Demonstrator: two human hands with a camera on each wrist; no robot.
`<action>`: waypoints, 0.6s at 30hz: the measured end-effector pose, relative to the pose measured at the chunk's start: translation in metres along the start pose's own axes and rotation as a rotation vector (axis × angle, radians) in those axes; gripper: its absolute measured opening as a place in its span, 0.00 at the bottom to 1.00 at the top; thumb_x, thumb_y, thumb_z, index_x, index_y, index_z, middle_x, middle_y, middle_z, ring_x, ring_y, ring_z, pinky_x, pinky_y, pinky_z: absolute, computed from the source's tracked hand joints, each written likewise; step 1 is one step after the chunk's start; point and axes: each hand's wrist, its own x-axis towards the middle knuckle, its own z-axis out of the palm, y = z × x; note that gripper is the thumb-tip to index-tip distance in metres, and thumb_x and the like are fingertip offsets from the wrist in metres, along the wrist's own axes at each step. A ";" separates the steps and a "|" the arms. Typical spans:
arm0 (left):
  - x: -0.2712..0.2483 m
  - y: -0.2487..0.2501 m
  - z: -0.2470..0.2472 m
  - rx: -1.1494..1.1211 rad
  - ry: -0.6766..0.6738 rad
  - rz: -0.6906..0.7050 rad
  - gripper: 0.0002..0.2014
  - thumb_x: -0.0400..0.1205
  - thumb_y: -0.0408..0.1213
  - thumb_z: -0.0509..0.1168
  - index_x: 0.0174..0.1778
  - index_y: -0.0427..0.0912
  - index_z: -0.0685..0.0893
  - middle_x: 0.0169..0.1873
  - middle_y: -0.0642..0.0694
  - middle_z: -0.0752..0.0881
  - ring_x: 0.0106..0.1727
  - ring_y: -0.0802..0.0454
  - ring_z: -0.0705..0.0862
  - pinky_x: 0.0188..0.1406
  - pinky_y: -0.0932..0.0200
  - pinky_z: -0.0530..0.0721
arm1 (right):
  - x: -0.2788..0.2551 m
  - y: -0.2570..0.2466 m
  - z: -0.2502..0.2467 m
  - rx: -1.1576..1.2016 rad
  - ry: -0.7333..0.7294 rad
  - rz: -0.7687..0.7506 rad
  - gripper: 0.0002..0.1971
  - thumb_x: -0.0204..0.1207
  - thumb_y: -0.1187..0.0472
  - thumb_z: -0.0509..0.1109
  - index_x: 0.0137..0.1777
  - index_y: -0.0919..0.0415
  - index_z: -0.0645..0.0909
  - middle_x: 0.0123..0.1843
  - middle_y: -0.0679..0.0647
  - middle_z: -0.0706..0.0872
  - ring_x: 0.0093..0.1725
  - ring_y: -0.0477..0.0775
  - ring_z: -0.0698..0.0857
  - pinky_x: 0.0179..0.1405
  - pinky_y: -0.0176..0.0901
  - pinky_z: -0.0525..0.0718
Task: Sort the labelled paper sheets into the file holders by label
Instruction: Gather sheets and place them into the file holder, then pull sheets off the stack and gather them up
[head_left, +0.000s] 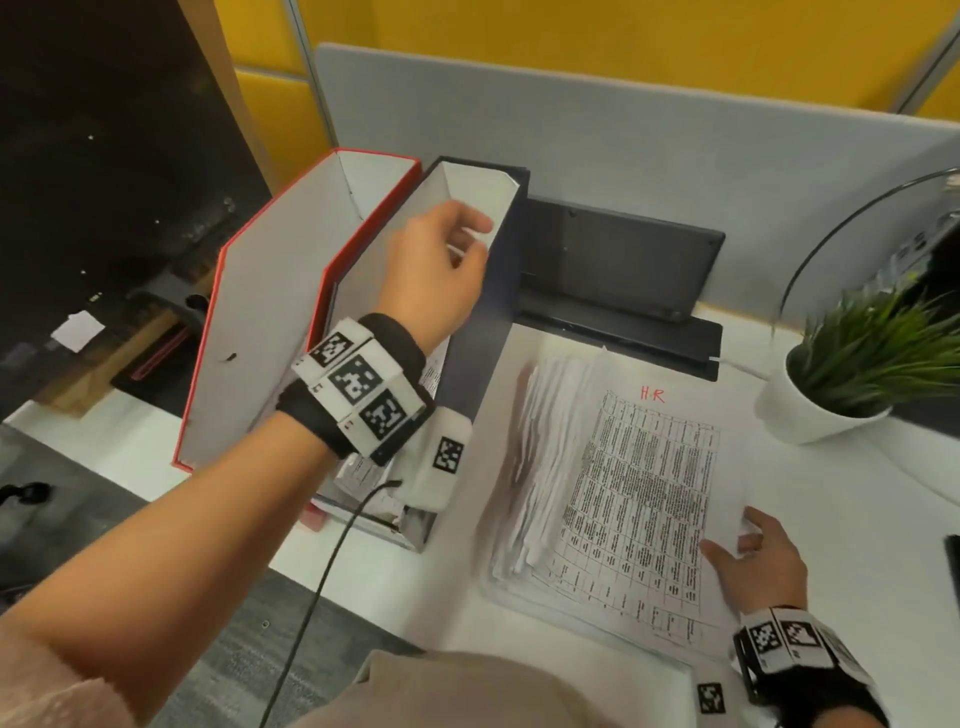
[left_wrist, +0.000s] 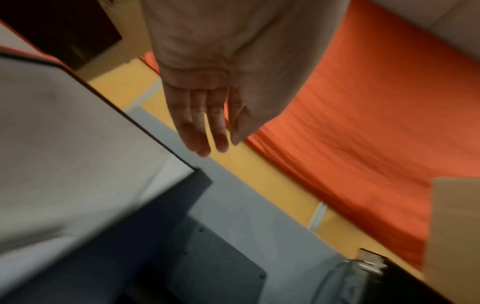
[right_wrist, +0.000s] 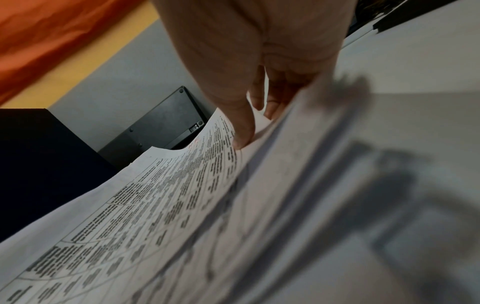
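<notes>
Right hand (head_left: 750, 556) pinches the top HR sheet (head_left: 644, 499) at lower right; left hand (head_left: 441, 270), fingers loose and empty, hovers over the dark holder (head_left: 488, 332); next, probably, lift the sheet to its matching holder.

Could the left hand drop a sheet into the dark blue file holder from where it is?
Probably yes: the left hand hovers empty over the dark blue file holder, whose open top looks unblocked.

White desk (head_left: 841, 499) carries a red file holder (head_left: 260, 332), a dark file holder (head_left: 488, 332), a paper stack (head_left: 613, 499) and a potted plant (head_left: 852, 374)
</notes>
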 end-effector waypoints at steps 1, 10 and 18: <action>-0.005 0.010 0.009 -0.065 0.012 0.053 0.08 0.80 0.29 0.61 0.51 0.42 0.83 0.43 0.51 0.84 0.39 0.61 0.81 0.39 0.72 0.80 | 0.000 0.000 0.000 -0.001 -0.008 0.002 0.32 0.65 0.66 0.79 0.70 0.65 0.72 0.49 0.64 0.84 0.44 0.56 0.78 0.51 0.48 0.77; -0.067 -0.016 0.119 0.196 -0.538 -0.056 0.09 0.82 0.38 0.61 0.56 0.43 0.83 0.43 0.48 0.85 0.42 0.53 0.81 0.59 0.49 0.80 | -0.002 0.001 -0.002 0.028 -0.054 -0.003 0.35 0.63 0.66 0.81 0.71 0.61 0.73 0.42 0.56 0.80 0.42 0.54 0.79 0.44 0.38 0.72; -0.090 -0.052 0.154 0.309 -0.606 -0.401 0.16 0.75 0.45 0.72 0.31 0.39 0.76 0.25 0.47 0.77 0.30 0.51 0.78 0.27 0.64 0.73 | -0.010 -0.003 -0.006 0.010 -0.137 -0.001 0.41 0.62 0.63 0.82 0.75 0.58 0.68 0.52 0.60 0.80 0.49 0.53 0.78 0.51 0.39 0.76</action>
